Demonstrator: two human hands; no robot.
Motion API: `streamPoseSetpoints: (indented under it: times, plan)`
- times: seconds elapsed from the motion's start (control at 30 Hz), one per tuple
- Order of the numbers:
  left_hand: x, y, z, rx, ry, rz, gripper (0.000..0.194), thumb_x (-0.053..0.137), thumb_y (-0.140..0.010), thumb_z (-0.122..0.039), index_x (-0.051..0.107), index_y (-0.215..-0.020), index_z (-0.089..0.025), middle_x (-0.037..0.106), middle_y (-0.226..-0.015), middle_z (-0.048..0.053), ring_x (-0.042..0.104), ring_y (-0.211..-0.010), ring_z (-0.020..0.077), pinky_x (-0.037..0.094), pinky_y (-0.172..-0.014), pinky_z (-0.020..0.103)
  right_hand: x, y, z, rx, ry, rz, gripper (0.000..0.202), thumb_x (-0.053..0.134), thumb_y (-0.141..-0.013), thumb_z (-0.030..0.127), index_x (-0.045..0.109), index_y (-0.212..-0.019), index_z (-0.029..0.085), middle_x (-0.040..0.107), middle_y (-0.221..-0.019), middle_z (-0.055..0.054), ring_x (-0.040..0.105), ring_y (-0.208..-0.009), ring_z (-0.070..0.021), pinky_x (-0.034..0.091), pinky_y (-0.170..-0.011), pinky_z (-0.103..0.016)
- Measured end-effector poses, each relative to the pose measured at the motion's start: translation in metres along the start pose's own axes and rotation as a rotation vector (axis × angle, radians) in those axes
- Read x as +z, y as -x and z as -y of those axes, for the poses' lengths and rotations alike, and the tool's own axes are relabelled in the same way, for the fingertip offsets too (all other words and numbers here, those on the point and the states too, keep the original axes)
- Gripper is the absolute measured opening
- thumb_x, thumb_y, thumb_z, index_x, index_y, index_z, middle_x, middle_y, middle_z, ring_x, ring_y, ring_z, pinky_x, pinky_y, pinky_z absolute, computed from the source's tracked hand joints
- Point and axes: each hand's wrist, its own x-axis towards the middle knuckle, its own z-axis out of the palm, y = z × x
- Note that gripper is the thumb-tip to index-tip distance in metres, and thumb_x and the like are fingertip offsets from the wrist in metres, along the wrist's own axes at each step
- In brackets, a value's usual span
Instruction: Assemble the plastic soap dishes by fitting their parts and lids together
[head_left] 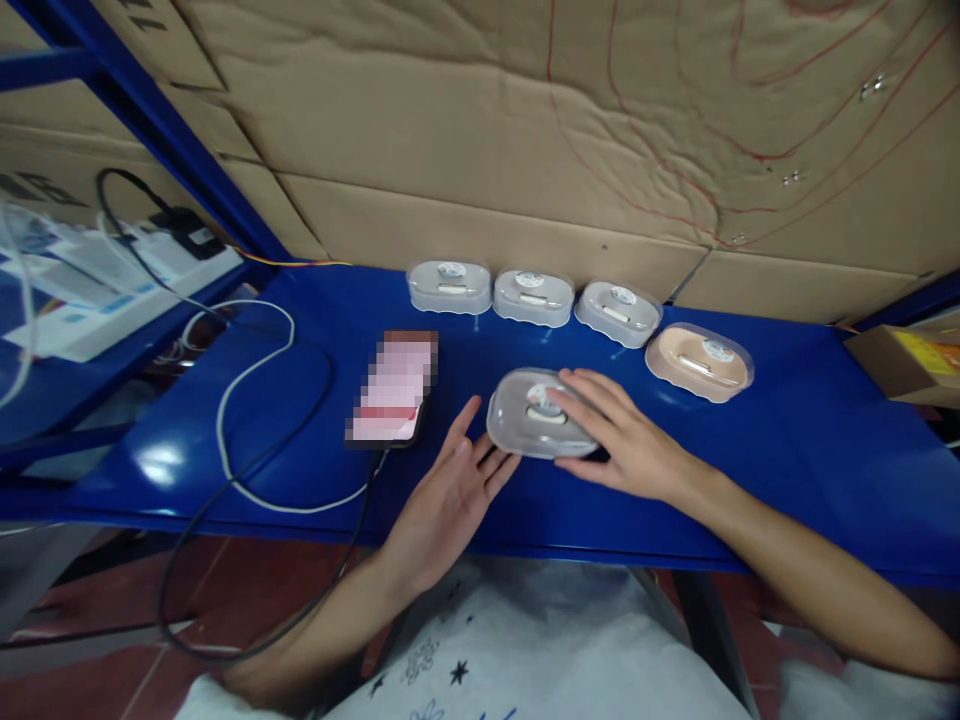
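Observation:
My right hand [630,430] grips the right end of a grey oval plastic box [517,415] with a clear lid, its fingers over the top and thumb at the near side. On the lid are a small pale handle and a round sticker, partly covered by my fingers. My left hand [457,500] is open, palm turned up, with fingertips at or just under the box's near left edge; whether they bear any weight I cannot tell. Behind stand three similar grey boxes [450,288] in a row, followed by a peach one [697,362] on the right.
A phone [394,385] with a blurred screen lies left on the blue table [810,470], a cable at its near end. White and black cables [225,430] loop past the left edge. A power strip [97,300] sits far left, a cardboard box [900,365] far right. Cardboard sheeting [450,130] backs the table.

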Motion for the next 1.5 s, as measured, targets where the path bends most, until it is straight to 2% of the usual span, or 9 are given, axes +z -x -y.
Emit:
streamPoseSetpoints:
  times: [0.23,0.37,0.53,0.7,0.8,1.0,1.2,1.4,1.5]
  plan:
    - [0.002,0.001,-0.004,-0.071,-0.011,0.039,0.076,0.068,-0.100,-0.041,0.036,-0.167,-0.028,0.059,-0.159,0.013,0.047,-0.154,0.0325,0.027,-0.132,0.051,0.006,0.002,-0.056,0.140,0.066,-0.027,0.081,0.062,-0.104,0.051,0.021,-0.171,0.032,0.028,-0.176,-0.015,0.019,-0.165,-0.0392,0.029,-0.128,-0.067]
    - [0.003,0.002,-0.007,-0.110,-0.016,0.047,0.068,0.068,-0.100,-0.039,0.043,-0.162,-0.024,0.062,-0.154,0.015,0.051,-0.150,0.0341,0.030,-0.130,0.053,-0.016,0.002,-0.062,0.211,0.077,0.010,0.089,0.057,-0.103,0.061,0.011,-0.173,0.031,0.014,-0.180,-0.015,0.012,-0.166,-0.0398,0.021,-0.128,-0.070]
    - [0.001,0.002,-0.006,-0.128,-0.038,0.093,0.057,0.066,-0.101,-0.037,0.052,-0.155,-0.023,0.064,-0.152,0.015,0.053,-0.147,0.0355,0.033,-0.126,0.055,-0.072,0.021,-0.084,0.403,0.140,-0.082,0.067,0.052,-0.106,0.057,0.038,-0.163,0.025,0.051,-0.162,-0.016,0.047,-0.152,-0.0335,0.035,-0.124,-0.057]
    - [-0.002,0.002,-0.005,-0.134,-0.090,0.128,0.047,0.064,-0.103,-0.037,0.061,-0.147,-0.022,0.064,-0.151,0.015,0.053,-0.146,0.0364,0.037,-0.123,0.055,-0.088,0.047,-0.115,0.830,0.369,0.119,0.090,0.061,-0.097,0.065,0.032,-0.165,0.014,0.036,-0.167,-0.031,0.035,-0.156,-0.0469,0.030,-0.118,-0.067]
    - [-0.002,0.002,-0.005,-0.129,-0.107,0.142,0.044,0.064,-0.103,-0.038,0.064,-0.143,-0.021,0.065,-0.150,0.015,0.053,-0.145,0.0368,0.040,-0.119,0.054,-0.088,0.052,-0.119,0.849,0.349,0.183,0.086,0.067,-0.093,0.065,0.040,-0.161,0.020,0.048,-0.161,-0.029,0.047,-0.146,-0.0497,0.039,-0.109,-0.066]
    - [-0.004,0.003,-0.005,-0.143,-0.122,0.192,0.045,0.067,-0.100,-0.035,0.065,-0.143,-0.022,0.065,-0.147,0.015,0.057,-0.140,0.0357,0.045,-0.114,0.051,-0.094,0.047,-0.092,0.688,0.292,0.160,0.082,0.071,-0.085,0.075,0.050,-0.147,0.027,0.068,-0.138,-0.018,0.067,-0.118,-0.0430,0.052,-0.098,-0.057]
    - [-0.007,0.003,-0.002,-0.139,-0.172,0.238,0.052,0.072,-0.098,-0.031,0.059,-0.148,-0.028,0.062,-0.150,0.015,0.053,-0.144,0.0374,0.044,-0.115,0.054,-0.099,0.040,-0.039,0.521,0.147,0.069,0.086,0.076,-0.080,0.075,0.047,-0.148,0.032,0.065,-0.141,-0.013,0.064,-0.121,-0.0435,0.055,-0.099,-0.062]
    - [-0.005,0.010,0.011,-0.042,-0.317,0.314,0.119,0.095,-0.076,-0.023,0.021,-0.166,-0.052,0.029,-0.175,0.010,0.038,-0.156,0.0405,0.037,-0.123,0.061,-0.054,0.009,0.027,0.172,-0.084,0.124,0.088,0.084,-0.082,0.061,0.045,-0.153,0.029,0.058,-0.154,-0.011,0.055,-0.139,-0.0373,0.050,-0.112,-0.056]
    - [-0.004,0.018,0.015,0.098,-0.510,0.223,0.120,0.093,-0.078,-0.020,0.018,-0.166,-0.052,0.020,-0.179,0.004,0.025,-0.163,0.0368,0.025,-0.131,0.056,-0.027,0.000,0.045,0.098,-0.132,0.095,0.095,0.084,-0.080,0.067,0.046,-0.156,0.025,0.055,-0.157,-0.014,0.051,-0.144,-0.0370,0.047,-0.115,-0.056]
